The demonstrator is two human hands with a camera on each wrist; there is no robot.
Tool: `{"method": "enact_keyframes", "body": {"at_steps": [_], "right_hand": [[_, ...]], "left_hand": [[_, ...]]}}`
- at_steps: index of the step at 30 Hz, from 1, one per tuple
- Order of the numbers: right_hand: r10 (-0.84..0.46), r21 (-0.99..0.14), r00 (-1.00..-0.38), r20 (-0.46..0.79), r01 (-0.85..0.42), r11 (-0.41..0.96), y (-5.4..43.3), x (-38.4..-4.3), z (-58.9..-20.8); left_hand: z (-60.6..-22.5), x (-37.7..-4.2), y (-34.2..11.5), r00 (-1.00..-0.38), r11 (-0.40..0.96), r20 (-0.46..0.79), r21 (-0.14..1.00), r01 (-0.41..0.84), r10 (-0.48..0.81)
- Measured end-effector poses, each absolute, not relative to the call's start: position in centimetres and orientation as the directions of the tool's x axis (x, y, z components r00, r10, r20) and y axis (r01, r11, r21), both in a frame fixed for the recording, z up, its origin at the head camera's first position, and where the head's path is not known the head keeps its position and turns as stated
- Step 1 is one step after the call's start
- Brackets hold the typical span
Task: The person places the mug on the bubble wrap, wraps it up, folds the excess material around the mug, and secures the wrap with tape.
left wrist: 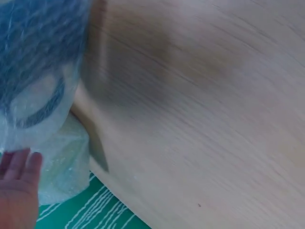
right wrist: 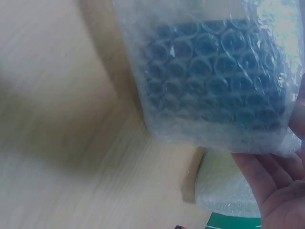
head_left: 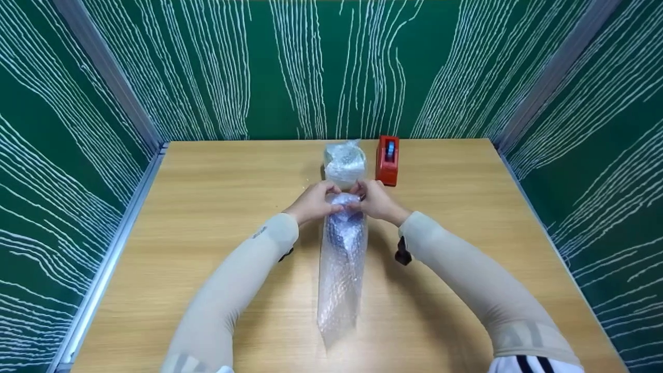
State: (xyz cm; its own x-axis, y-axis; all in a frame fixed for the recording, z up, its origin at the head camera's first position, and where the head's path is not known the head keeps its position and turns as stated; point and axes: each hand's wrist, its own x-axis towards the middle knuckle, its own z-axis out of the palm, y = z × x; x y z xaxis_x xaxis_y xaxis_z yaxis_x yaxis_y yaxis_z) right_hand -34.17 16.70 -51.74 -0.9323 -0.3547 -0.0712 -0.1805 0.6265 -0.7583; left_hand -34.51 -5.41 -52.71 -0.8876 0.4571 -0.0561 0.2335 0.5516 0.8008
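Note:
A long bubble-wrap sleeve (head_left: pixel 342 269) runs from the middle of the table toward the person. Through its clear bubbles shows a dark blue item (right wrist: pixel 214 71); the left wrist view shows a dark loop (left wrist: pixel 45 109) on it, like a handle. My left hand (head_left: pixel 316 201) pinches the sleeve's far end from the left. My right hand (head_left: pixel 380 201) pinches that same end from the right, the two hands close together. Past the fingertips stands another bubble-wrapped bundle (head_left: pixel 344 163), its contents unclear. In both wrist views the thumbs are largely out of sight.
A red tape dispenser (head_left: pixel 387 161) stands beside the wrapped bundle, near the back edge of the wooden table (head_left: pixel 228 207). Green panels (head_left: pixel 336 67) with white wavy lines close off the back and both sides.

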Motion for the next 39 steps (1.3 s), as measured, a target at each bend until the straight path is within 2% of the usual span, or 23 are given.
{"method": "enact_keyframes", "body": {"at_steps": [7,14,21,28,32,35,39], "right_hand": [[-0.316,-0.758,-0.947,-0.062,-0.162,0.632,16.2,-34.8,-52.1],[-0.298,-0.749,-0.954,-0.019,-0.183,0.636,16.2,-34.7,-52.5],[-0.286,-0.741,-0.958,-0.012,-0.184,0.646,16.1,-34.3,-52.5],[-0.334,-0.697,-0.941,0.047,-0.270,0.665,16.5,-33.7,-52.2],[-0.391,-0.622,-0.905,0.169,-0.405,0.670,17.1,-32.6,-51.8],[-0.468,-0.576,-0.845,0.259,-0.524,0.627,17.7,-31.9,-51.7],[-0.589,-0.597,-0.768,0.251,-0.602,0.531,18.5,-31.1,-51.6]], "left_hand": [[-53.3,-34.2,-6.2,-0.878,0.532,0.019,0.789,0.308,0.479],[-53.4,-33.7,-7.6,-0.797,0.561,0.015,0.702,0.438,0.604],[-52.8,-33.2,-8.7,-0.753,0.566,-0.095,0.721,0.399,0.651],[-52.8,-33.3,-8.6,-0.746,0.573,-0.074,0.692,0.439,0.661],[-53.0,-33.4,-8.6,-0.750,0.590,-0.059,0.660,0.466,0.658],[-53.1,-33.3,-8.7,-0.758,0.597,-0.064,0.660,0.456,0.649],[-53.1,-33.2,-8.7,-0.767,0.599,-0.056,0.662,0.451,0.639]]}}
